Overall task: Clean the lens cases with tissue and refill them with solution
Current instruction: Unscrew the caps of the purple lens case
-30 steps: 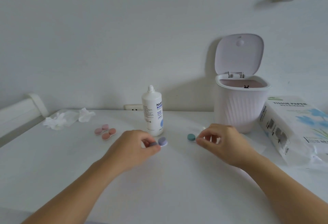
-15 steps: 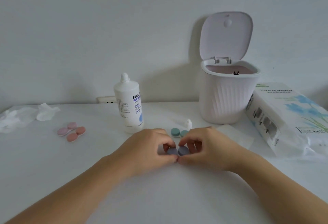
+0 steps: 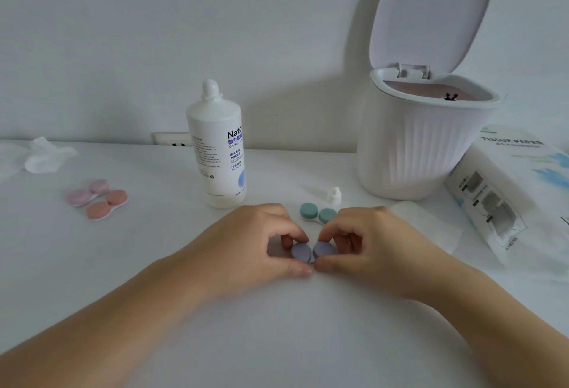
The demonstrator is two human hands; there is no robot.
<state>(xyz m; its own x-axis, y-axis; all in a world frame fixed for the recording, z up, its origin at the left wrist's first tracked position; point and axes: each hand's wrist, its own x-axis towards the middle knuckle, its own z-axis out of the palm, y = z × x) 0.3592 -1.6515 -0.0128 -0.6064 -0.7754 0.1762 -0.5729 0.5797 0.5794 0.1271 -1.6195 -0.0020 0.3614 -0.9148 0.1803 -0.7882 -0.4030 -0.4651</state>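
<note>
Item one, the setting: a white tabletop (image 3: pixel 92 264) is running back to a plain pale wall (image 3: pixel 154 33), with a wall socket (image 3: pixel 171 138) sitting at the join behind the bottle. Item two, the work in hand: I am pinching the purple lens case (image 3: pixel 311 251) at the middle of the tabletop, my left hand (image 3: pixel 255 243) curling thumb and fingers round its left cap and my right hand (image 3: pixel 369 246) doing the same on its right cap. Item three: a green lens case (image 3: pixel 318 213) is lying just behind my hands, a small white cap (image 3: pixel 334 194) beside it. Item four: a pink lens case (image 3: pixel 88 192) and an orange lens case (image 3: pixel 107 204) are lying side by side, touching, well to the left. Item five: the solution bottle (image 3: pixel 217 144) is standing upright, its label reading "Nato", cut off, "Contact" and "20H" among Chinese characters. Item six: a ribbed white bin (image 3: pixel 421 147) is standing with its lid (image 3: pixel 431 15) up. Item seven: a pack printed "TISSUE PAPER" (image 3: pixel 511 178) is lying at far right, a flat tissue sheet (image 3: pixel 431 224) beside it. Item eight: crumpled tissue (image 3: pixel 46 155) is lying far left.
</note>
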